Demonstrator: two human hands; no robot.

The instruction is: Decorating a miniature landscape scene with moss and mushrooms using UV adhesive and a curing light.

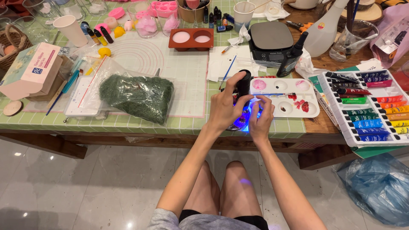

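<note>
Left hand (222, 108) grips black lamp (243, 85) | right hand (260, 117) pinches lit piece (243, 121) | green checked table (128, 123), grey tiles.

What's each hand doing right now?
Left hand: closed on the black torch.
Right hand: fingers curled at the blue-lit piece; grip cannot be told.

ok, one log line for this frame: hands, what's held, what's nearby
left hand: grips black torch, pointed down | right hand: steadies small blue-lit piece | nearby: paint palette, paint tube tray

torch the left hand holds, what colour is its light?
Blue-violet, glowing under the black torch between the left hand and right hand. Head view.
</note>
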